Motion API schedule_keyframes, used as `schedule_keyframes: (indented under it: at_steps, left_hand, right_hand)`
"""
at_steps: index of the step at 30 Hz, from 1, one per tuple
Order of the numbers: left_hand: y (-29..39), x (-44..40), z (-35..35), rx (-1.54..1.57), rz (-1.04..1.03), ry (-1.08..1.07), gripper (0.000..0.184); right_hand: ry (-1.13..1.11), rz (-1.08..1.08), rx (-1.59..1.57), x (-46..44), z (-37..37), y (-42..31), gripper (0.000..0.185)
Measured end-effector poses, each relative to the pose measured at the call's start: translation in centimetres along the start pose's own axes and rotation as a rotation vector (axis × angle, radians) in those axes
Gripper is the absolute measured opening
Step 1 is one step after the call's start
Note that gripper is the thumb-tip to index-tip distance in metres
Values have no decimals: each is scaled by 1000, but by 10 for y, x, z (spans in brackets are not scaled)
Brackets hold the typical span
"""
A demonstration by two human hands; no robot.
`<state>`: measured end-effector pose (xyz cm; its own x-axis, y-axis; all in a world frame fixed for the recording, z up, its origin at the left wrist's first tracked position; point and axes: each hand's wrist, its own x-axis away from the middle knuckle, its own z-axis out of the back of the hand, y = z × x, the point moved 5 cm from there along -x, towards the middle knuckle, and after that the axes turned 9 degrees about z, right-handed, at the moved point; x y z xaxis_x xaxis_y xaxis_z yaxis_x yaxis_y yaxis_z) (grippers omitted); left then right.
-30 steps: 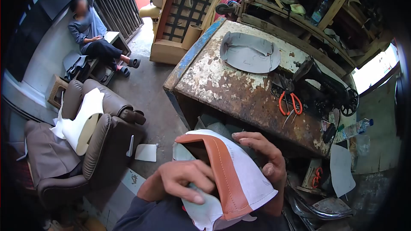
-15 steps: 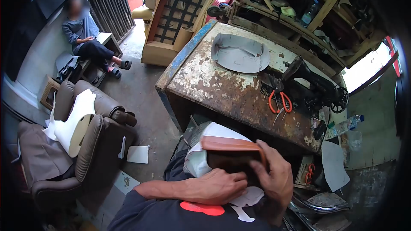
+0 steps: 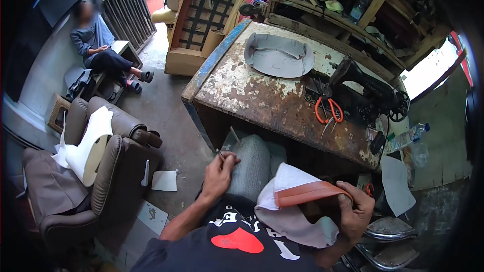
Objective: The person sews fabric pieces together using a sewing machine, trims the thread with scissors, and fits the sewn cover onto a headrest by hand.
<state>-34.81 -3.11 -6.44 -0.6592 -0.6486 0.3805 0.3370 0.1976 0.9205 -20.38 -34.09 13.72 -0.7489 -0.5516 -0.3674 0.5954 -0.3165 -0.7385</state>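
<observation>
My right hand (image 3: 356, 210) grips a sewn upholstery cover (image 3: 297, 221) at its upper right edge, thumb on the near side. The cover has white and grey fabric with a reddish-brown band, and its dark inner side shows in part. My left hand (image 3: 220, 174) is closed, with a thin dark stick-like tool (image 3: 218, 152) poking out above the fingers. The tool's kind is hard to make out. That hand sits beside my knee in grey patterned fabric (image 3: 250, 166), apart from the cover.
Ahead stands a worn table (image 3: 242, 95) bearing a grey fabric piece (image 3: 280, 63), orange-handled scissors (image 3: 328, 111) and a black sewing machine (image 3: 370, 88). A plastic bottle (image 3: 411, 136) lies right. On the left are a brown armchair (image 3: 108, 176) and a seated person (image 3: 96, 40).
My left hand has left the cover and moved left, now with a thin tool in it. My right hand has carried the cover to the right and slightly down.
</observation>
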Motion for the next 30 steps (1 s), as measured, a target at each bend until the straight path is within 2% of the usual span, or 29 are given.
schedule_keyframes:
  at_steps: [1,3,4,7,8,9,11,13,16,19,22,24,25,27,29,30]
  left_hand:
    - [5,-8,7,-60,-87,-10,34]
    - [8,-30,22,27,-49,-165,38]
    - [-8,-52,33,44,-10,-222,40]
    - [-12,-81,43,411,212,-392,37]
    - [-15,-89,41,519,231,-506,37]
    - [-21,-98,39,511,233,-512,37]
    - [-42,-113,24,530,357,-674,37]
    - [-59,-128,16,519,400,-719,38]
    - [-81,-148,35,371,509,-500,41]
    - [-85,-149,36,450,611,-571,37]
    - [-68,-152,37,212,453,-488,38]
    - [-67,-160,47,-2,329,-313,33]
    - [-63,-156,53,8,330,-304,33]
    - [-45,-139,84,182,219,78,30]
    - [-28,-110,114,175,48,272,32]
    - [-11,-88,118,187,-34,303,32]
  right_hand:
    - [7,-5,1,-2,-3,-2,28]
    - [11,44,-92,-7,-12,-8,27]
    - [-29,16,-102,-12,-12,-14,28]
    - [-81,-9,-147,-28,-22,-24,27]
    - [-106,-22,-163,-33,-26,-23,25]
    - [-98,-27,-163,-40,-27,-25,25]
    - [-267,-148,-258,-53,-40,-28,23]
    - [-412,-151,-306,-72,-58,-21,24]
    - [-528,-244,-588,-97,-92,7,26]
    - [-537,-360,-814,-118,-124,23,26]
    - [-555,-351,-832,-134,-152,36,27]
    - [-552,-339,-810,-141,-163,47,28]
    - [-565,-337,-808,-143,-166,49,28]
    - [-504,-328,-776,-135,-167,55,28]
    - [-455,-334,-774,-124,-169,62,28]
    - [-419,-341,-791,-119,-166,60,28]
